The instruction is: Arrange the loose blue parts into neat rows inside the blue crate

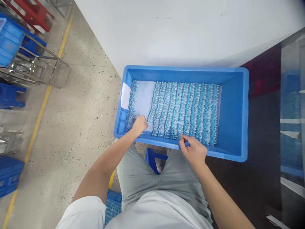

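A blue plastic crate (234,105) sits in front of my knees. Its floor is lined with white paper (144,95) and covered with rows of several small blue parts (186,108). My left hand (139,124) is closed in a fist on the paper at the crate's near left, beside a short column of parts; what it grips is hidden. My right hand (193,149) rests on the crate's near rim, fingers pinched at a small blue part at the end of a row.
A white wall (181,28) stands behind the crate. Blue crates (9,41) and metal racks (35,60) line the concrete floor at left, along a yellow line (35,127). A blue stool (152,159) shows between my legs. Dark shelving (290,121) is at right.
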Demonstrator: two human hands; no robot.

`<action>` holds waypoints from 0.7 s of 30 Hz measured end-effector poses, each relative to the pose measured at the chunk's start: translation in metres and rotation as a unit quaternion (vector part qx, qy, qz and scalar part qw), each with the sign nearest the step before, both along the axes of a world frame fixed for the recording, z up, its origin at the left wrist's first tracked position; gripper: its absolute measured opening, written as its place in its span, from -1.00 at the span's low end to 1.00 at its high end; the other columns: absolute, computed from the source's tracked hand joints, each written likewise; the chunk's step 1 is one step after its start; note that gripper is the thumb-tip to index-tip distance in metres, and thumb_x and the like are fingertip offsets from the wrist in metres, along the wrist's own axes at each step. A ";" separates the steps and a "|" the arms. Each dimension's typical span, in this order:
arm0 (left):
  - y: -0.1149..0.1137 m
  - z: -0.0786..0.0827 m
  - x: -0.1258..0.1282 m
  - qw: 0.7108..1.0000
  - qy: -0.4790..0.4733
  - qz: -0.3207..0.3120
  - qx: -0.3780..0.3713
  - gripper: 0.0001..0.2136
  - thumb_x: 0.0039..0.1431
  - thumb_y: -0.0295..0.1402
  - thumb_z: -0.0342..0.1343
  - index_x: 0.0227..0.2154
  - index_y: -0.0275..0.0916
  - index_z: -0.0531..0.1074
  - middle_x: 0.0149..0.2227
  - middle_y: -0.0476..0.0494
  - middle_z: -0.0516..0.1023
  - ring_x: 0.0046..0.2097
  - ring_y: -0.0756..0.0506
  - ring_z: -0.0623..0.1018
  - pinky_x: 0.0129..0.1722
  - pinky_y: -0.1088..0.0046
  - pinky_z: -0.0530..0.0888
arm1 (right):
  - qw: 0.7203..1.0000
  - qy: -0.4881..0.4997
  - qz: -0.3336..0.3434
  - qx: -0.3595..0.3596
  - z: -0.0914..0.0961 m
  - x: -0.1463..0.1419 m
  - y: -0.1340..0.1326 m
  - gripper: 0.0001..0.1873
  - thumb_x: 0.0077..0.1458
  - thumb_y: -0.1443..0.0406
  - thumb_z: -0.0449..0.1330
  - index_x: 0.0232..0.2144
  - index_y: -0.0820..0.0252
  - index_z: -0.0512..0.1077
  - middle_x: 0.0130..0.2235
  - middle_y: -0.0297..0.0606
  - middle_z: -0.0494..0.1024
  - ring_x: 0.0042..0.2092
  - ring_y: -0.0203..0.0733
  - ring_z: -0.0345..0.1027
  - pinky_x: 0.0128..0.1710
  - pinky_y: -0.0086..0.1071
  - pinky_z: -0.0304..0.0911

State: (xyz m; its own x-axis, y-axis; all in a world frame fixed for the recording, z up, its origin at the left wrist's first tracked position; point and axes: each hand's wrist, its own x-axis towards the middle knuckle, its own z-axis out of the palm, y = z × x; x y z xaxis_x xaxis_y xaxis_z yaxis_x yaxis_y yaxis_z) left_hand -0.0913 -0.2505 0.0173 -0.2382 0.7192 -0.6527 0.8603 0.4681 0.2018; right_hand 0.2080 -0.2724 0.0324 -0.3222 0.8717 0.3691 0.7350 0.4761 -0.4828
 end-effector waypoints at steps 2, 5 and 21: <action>0.000 -0.003 0.001 1.000 0.004 0.004 0.011 -0.77 0.13 -0.43 0.19 -0.14 -0.39 0.53 -0.10 -0.34 0.63 -0.02 -0.20 0.61 0.07 0.37 0.46 | 1.000 0.001 0.001 0.002 0.000 0.000 0.000 -0.75 0.34 0.22 0.14 -0.22 0.17 0.61 -0.32 -0.37 0.56 -0.31 -0.34 0.46 -0.37 -0.46 0.24; -0.001 -0.009 0.002 1.000 0.007 0.011 0.022 -0.77 0.13 -0.41 0.20 -0.16 -0.37 0.54 -0.11 -0.34 0.63 -0.03 -0.20 0.62 0.07 0.38 0.47 | 1.000 0.005 0.003 0.006 -0.002 0.000 -0.001 -0.78 0.34 0.24 0.16 -0.21 0.17 0.60 -0.34 -0.40 0.55 -0.31 -0.36 0.45 -0.36 -0.46 0.23; 0.001 -0.004 0.006 0.999 -0.020 0.024 0.039 -0.78 0.08 -0.40 0.24 -0.19 -0.33 0.55 -0.23 -0.26 0.65 -0.13 -0.16 0.65 -0.04 0.45 0.50 | 1.000 0.010 0.010 0.010 -0.004 0.002 -0.001 -0.84 0.31 0.27 0.20 -0.17 0.14 0.59 -0.34 -0.45 0.54 -0.31 -0.38 0.44 -0.34 -0.47 0.22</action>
